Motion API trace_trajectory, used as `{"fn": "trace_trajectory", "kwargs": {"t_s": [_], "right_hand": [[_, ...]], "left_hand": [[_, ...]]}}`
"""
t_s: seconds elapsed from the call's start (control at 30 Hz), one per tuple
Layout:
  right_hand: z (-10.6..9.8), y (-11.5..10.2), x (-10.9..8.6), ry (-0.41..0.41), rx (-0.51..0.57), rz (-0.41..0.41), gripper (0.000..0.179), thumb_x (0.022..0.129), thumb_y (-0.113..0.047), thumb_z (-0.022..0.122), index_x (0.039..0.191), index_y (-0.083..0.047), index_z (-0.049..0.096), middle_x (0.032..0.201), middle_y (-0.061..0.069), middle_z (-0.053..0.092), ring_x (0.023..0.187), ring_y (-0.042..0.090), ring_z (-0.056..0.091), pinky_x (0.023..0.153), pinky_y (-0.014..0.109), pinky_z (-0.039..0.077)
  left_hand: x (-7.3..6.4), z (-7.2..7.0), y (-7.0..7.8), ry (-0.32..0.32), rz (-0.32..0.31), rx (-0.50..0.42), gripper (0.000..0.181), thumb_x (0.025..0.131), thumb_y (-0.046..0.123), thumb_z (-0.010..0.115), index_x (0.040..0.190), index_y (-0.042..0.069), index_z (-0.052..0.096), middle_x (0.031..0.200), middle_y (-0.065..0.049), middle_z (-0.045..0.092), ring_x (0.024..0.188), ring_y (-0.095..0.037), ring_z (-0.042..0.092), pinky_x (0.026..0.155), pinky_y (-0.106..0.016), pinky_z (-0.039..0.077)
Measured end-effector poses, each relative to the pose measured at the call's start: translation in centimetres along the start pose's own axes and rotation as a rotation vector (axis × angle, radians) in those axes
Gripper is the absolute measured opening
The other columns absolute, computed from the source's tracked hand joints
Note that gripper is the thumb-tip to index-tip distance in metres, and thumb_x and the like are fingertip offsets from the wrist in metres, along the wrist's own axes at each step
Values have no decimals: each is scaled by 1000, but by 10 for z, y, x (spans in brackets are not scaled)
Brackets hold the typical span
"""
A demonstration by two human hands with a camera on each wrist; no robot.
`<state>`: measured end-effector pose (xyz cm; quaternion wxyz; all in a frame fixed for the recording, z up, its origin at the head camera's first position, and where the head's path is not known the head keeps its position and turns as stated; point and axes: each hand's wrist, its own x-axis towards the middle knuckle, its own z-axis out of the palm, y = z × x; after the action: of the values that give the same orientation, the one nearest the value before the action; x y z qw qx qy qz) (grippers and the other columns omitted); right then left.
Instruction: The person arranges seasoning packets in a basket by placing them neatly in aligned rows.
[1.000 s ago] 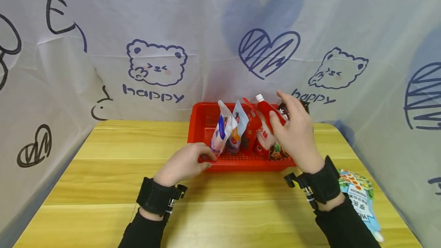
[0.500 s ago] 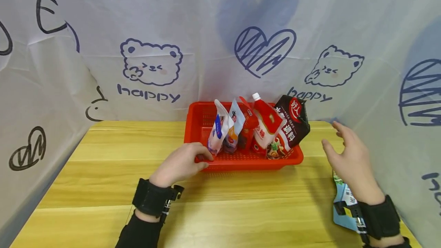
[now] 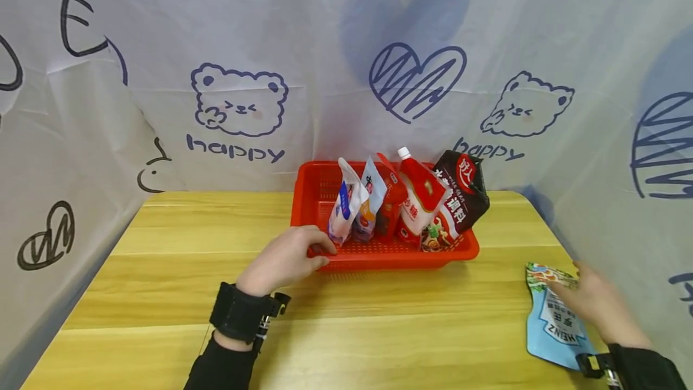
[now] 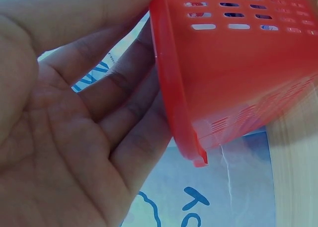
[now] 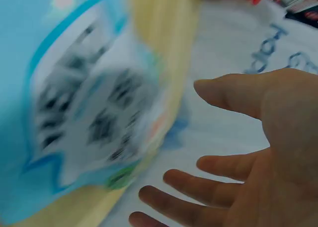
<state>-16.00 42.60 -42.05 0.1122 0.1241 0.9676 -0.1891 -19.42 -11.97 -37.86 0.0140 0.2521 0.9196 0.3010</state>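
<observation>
My left hand (image 3: 289, 257) grips the near rim of a red plastic basket (image 3: 465, 251), thumb on one side and fingers on the other in the left wrist view. Inside the basket lean several pouches: a white-and-purple bag (image 3: 341, 218), a light-blue-topped bag (image 3: 370, 188), a red bag (image 3: 394, 194), a red-and-white pouch with a white cap (image 3: 417, 215) and a black-and-red seasoning bag (image 3: 457, 188). At the table's right, my right hand (image 3: 601, 303) hovers over a blue Heinz pouch (image 3: 552, 336). Its fingers are spread, apart from the pouch in the right wrist view.
The wooden table (image 3: 379, 324) runs up to a white cloth backdrop (image 3: 335, 77) with drawn bears and hearts. More cloth hangs at both sides. The basket stands near the table's back edge.
My right hand has gone from the seasoning bag in the basket, out to the right and down to the Heinz pouch. The left hand stays on the basket rim.
</observation>
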Motion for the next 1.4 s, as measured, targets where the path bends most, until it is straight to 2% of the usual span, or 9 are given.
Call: {"fn": "trace_trajectory", "kwargs": {"t_s": [0.13,0.27,0.5,0.67,0.87,0.97,1.07,1.13,1.4], "right_hand": [[8,17,3,-49,-36,112,112,94,-60,65,141,32,21,133,55,33,119,67,42,99,72,42],[13,25,1,-51,-38,146,117,92,-68,63,138,32,24,129,55,37,113,64,47,97,71,44],[20,29,6,-26,67,192,120,86,-69,71,137,30,25,111,44,51,89,43,57,79,54,53],[24,30,9,-6,185,254,131,79,-63,82,146,28,16,117,43,47,93,44,56,79,52,52],[23,21,10,58,212,208,130,78,-56,87,147,26,13,117,42,47,94,44,58,77,52,52],[22,14,7,115,214,196,124,82,-47,86,150,24,11,129,46,40,106,52,52,89,62,49],[20,6,4,172,230,176,115,88,-39,82,154,21,9,145,49,28,125,60,39,106,71,36],[19,1,1,209,244,155,112,89,-36,81,155,19,9,149,49,23,132,63,33,110,73,31],[12,-21,-17,381,296,46,102,94,-34,78,160,11,14,149,49,29,133,65,34,107,74,31]], "left_hand": [[0,0,1,1,-2,0,13,88,5,81,99,12,79,96,3,72,92,-17,65,89,-40,56],[1,0,1,-1,-4,0,13,89,5,81,99,12,79,95,3,72,90,-17,64,87,-38,56],[0,1,0,-6,4,2,13,89,5,81,100,11,79,95,3,71,89,-17,64,86,-38,56],[0,1,0,-12,0,-3,13,89,6,81,101,10,79,97,1,73,91,-18,64,89,-40,57],[0,1,0,-9,-2,-12,13,89,4,81,101,9,79,97,-1,73,90,-19,64,88,-40,56],[0,1,0,-11,-3,-17,13,89,4,81,101,10,79,96,-1,73,90,-19,64,87,-39,56],[0,1,1,-9,-13,-18,13,89,5,81,100,11,79,96,0,73,90,-19,64,89,-40,57],[0,1,1,-7,-20,-21,13,89,5,81,100,11,79,96,0,73,91,-18,64,90,-40,57],[0,1,2,-8,-18,-15,13,89,5,81,99,12,79,94,2,71,88,-17,62,87,-38,56]]}}
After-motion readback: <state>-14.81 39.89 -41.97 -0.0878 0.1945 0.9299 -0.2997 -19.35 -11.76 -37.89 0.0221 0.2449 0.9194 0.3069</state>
